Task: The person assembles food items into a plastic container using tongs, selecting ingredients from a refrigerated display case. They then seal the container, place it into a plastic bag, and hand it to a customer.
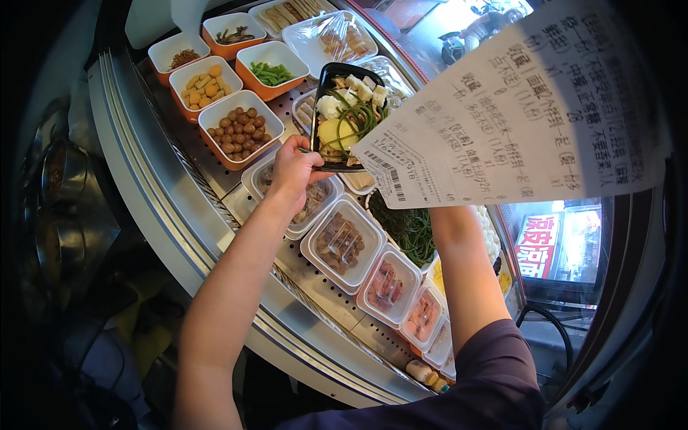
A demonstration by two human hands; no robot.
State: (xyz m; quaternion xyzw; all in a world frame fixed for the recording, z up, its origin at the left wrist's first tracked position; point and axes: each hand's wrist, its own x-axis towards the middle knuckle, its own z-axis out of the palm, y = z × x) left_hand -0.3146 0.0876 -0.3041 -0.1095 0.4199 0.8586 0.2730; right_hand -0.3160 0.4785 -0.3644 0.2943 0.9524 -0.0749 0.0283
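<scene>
My left hand (297,171) grips the near edge of a black plastic tray (314,115), thumb over the rim. In the tray lie green seaweed strips (349,115), potato slices (334,134), pale tofu-like cubes (365,90) and a white lump (329,106). A printed paper slip (516,123) hangs close before the camera and covers part of the tray's right side. My right forearm (465,252) runs up behind this slip, which hides my right hand; what that hand holds or touches cannot be seen. Below the slip is a heap of dark green seaweed strips (411,231).
Orange-and-white tubs hold small brown eggs (239,133), yellowish balls (204,88) and green beans (270,73). Clear-lidded boxes of meat (339,244) line the near side. Film-wrapped food (344,40) lies farther back. The display case's metal front rail (177,244) curves along the near edge.
</scene>
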